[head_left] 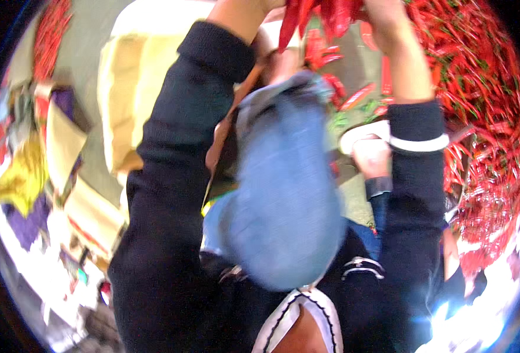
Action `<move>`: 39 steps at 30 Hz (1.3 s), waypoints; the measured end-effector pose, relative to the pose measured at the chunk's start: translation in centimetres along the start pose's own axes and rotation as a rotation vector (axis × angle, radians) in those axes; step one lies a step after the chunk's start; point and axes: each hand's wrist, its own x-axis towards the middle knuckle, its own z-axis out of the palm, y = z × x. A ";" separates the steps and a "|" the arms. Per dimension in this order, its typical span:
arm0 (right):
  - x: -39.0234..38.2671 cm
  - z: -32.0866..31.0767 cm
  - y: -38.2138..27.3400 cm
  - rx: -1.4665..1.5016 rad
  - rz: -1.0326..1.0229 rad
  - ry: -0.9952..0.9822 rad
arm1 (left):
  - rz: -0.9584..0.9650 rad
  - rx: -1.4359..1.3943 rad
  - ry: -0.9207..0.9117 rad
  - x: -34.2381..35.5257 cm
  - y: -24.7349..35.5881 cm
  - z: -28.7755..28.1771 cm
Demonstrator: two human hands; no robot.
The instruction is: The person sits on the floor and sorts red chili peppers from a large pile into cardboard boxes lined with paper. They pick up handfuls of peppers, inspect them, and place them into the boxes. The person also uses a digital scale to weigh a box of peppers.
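Observation:
At the top edge, my left hand (260,7) and my right hand (385,17) are raised on either side of a bunch of glossy red chillies (307,15), which hangs between them. Both hands appear to grip it, though their fingertips are partly cut off by the frame. My dark sleeves reach up to both wrists. A blurred, denim-clad bent leg (280,188) fills the middle below the chillies, and a foot (370,157) with a white sandal shows right of it.
A large pile of red chillies (472,76) covers the right side, with loose chillies (354,94) nearer the middle. A pale yellow block-like object (125,100) stands at the left. Farther left are cardboard pieces (66,141), heaped coloured cloths (22,176) and more chillies (51,38).

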 end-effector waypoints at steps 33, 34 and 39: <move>2.2 17.4 4.7 -0.964 0.285 -0.509 | -0.151 1.996 0.696 -34.3 -16.7 -20.5; 2.0 15.8 2.7 -0.989 0.250 -0.458 | -0.148 1.882 0.693 -34.3 -16.9 -19.5; -0.6 10.7 -3.5 -0.885 0.112 -0.437 | -0.053 1.644 0.774 -41.0 -13.7 -19.9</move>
